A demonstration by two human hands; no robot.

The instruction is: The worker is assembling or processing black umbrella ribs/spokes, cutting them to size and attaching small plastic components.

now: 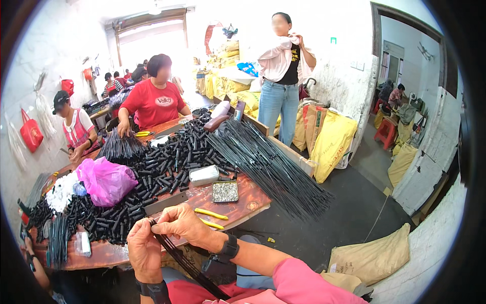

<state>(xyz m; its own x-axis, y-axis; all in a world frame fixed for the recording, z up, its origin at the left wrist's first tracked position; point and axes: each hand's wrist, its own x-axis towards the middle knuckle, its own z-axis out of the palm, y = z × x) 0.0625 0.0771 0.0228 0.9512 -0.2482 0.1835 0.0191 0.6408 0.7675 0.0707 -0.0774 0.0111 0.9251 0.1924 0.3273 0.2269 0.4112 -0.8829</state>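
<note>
Both hands are together just off the table's near edge, in front of my lap. In my left hand (144,251), closed fingers grip the upper end of a bundle of thin black rods (190,266), which slants down to my lap. My right hand (185,225) pinches at the same end, thumb and forefinger pressed together; whether a small part sits between them is hidden. Just beyond the right hand lie pliers with yellow handles (211,214). A shallow tin of small metal bits (225,191) and a whitish wrapped block (204,175) stand behind them.
Black tubular handles (167,167) heap over the wooden table (248,200). A pink plastic bag (106,181) sits left, and long black rods (273,169) overhang the right edge. A co-worker in red (154,104) sits across; another person (283,66) stands beyond. A sack (372,253) lies right.
</note>
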